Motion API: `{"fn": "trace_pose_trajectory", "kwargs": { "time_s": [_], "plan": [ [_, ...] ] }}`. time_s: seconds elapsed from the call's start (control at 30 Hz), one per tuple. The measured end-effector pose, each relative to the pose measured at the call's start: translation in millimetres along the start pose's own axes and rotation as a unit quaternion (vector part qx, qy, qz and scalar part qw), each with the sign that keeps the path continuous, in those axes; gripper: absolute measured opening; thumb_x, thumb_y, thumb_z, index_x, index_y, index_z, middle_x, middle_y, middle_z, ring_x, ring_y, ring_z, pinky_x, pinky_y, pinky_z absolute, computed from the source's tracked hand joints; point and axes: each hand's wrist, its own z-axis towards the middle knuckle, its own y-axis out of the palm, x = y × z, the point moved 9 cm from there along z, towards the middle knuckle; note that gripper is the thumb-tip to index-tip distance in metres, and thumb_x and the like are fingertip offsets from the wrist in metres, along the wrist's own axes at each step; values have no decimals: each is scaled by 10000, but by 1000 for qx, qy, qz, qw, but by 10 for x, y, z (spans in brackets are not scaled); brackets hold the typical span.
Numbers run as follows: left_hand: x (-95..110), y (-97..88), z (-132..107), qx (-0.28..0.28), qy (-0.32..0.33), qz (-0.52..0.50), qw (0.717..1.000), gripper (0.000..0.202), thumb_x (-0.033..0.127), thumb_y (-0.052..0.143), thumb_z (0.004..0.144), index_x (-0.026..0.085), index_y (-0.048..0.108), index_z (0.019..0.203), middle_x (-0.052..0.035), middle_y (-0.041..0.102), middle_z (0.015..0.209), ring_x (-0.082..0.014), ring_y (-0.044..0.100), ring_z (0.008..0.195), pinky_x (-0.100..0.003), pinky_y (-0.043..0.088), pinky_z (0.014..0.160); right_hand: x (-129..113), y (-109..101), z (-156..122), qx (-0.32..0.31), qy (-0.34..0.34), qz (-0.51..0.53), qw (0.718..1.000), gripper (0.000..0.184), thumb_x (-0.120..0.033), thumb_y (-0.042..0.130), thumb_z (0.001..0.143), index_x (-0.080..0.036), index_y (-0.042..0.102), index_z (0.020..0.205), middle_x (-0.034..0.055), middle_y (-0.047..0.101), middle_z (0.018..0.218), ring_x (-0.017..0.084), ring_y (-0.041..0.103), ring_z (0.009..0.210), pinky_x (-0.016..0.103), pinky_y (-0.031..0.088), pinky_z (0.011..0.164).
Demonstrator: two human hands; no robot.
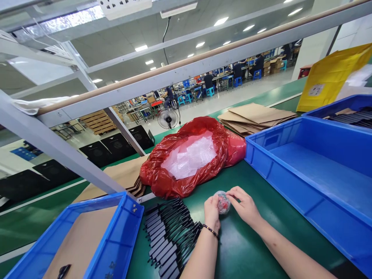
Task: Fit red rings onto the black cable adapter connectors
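Note:
A small round roll of clear tape (pixel 223 203), with red showing through it, is held up over the green tabletop. My left hand (pixel 212 211), with a beaded bracelet at the wrist, grips its left side. On the other side, the fingers of my right hand (pixel 242 205) pinch at the roll's upper right edge. Several black power adapters (pixel 162 242) with cables lie in an overlapping row to the left of my left forearm. Beyond my hands sits an open red plastic bag (pixel 162 182) containing clear bubble-wrap pouches (pixel 192 155).
A blue bin (pixel 290 193) stands at the right, with another blue bin (pixel 128 232) at the left holding cardboard and a small black item. Flat cardboard sheets (pixel 258 116) lie behind the bag. A metal frame bar (pixel 186 68) crosses overhead. People work at distant benches.

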Motion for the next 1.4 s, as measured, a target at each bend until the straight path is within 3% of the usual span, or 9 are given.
{"fn": "trace_pose_trajectory", "kwargs": {
  "time_s": [0.27, 0.5, 0.63, 0.73, 0.8, 0.93, 1.03, 1.2, 1.4],
  "plan": [
    [188, -7, 136, -46, 85, 173, 980, 412, 515, 603, 679, 104, 613, 658, -17, 570, 585, -95, 490, 523, -231, 405, 539, 239, 419, 110, -119, 37, 22, 992, 254, -277, 461, 783, -181, 625, 952, 64, 585, 921, 167, 569, 819, 294, 473, 751],
    [414, 149, 69, -117, 246, 671, 690, 253, 216, 422, 828, 171, 655, 742, -64, 605, 808, -169, 538, 769, -326, 422, 774, 638, 591, 285, -156, 79, 16, 985, 137, -205, 444, 700, -171, 575, 717, 37, 595, 747, 162, 562, 714, 299, 464, 701],
    [166, 157, -138, -145, 251, 735, 613, 279, 125, 421, 793, 213, 675, 868, -86, 606, 981, -225, 521, 978, -450, 331, 977, 835, 715, 166, -198, 187, 83, 959, 207, -364, 480, 735, -172, 535, 683, 15, 592, 614, 143, 536, 564, 259, 431, 554],
    [87, 192, -273, -168, 266, 710, 630, 284, 127, 474, 751, 223, 664, 939, -95, 586, 1045, -253, 488, 1043, -483, 312, 1000, 857, 683, 156, -178, 187, 35, 965, 118, -284, 567, 645, -174, 527, 657, 4, 598, 607, 134, 529, 562, 236, 392, 537],
    [174, 167, -260, -158, 267, 645, 698, 206, 186, 518, 745, 211, 667, 885, -86, 602, 960, -236, 514, 980, -432, 391, 932, 868, 664, 166, -172, 179, 4, 969, 66, -226, 555, 613, -170, 540, 645, 3, 599, 608, 133, 526, 569, 234, 382, 544],
    [496, -215, 17, 30, 239, 483, 842, 210, 248, 487, 781, 158, 612, 925, -81, 581, 922, -161, 546, 819, -309, 459, 776, 863, 692, 165, -179, 175, 73, 965, 106, -238, 535, 621, -161, 546, 693, 16, 618, 645, 144, 550, 595, 244, 415, 578],
    [249, -320, 264, 5, 99, 441, 892, 211, 233, 557, 719, 140, 591, 905, -35, 595, 783, -116, 518, 619, -239, 435, 596, 802, 700, 157, -181, 164, 118, 962, 130, -235, 534, 625, -160, 545, 731, 15, 625, 681, 150, 568, 630, 248, 438, 610],
    [124, -207, 303, -26, 73, 532, 843, 89, 174, 602, 643, 162, 517, 624, 23, 514, 566, -113, 451, 557, -226, 335, 551, 743, 703, 113, -202, 177, 92, 959, 140, -151, 526, 618, -156, 547, 756, 0, 612, 687, 139, 560, 640, 234, 430, 615],
    [243, -110, 176, 0, 109, 622, 776, 106, 76, 467, 705, 180, 479, 694, -7, 528, 637, -138, 472, 626, -243, 329, 597, 633, 703, 54, -238, 170, -52, 955, 72, -102, 531, 643, -166, 533, 675, -10, 592, 652, 127, 521, 626, 210, 345, 564]
  ]
}}
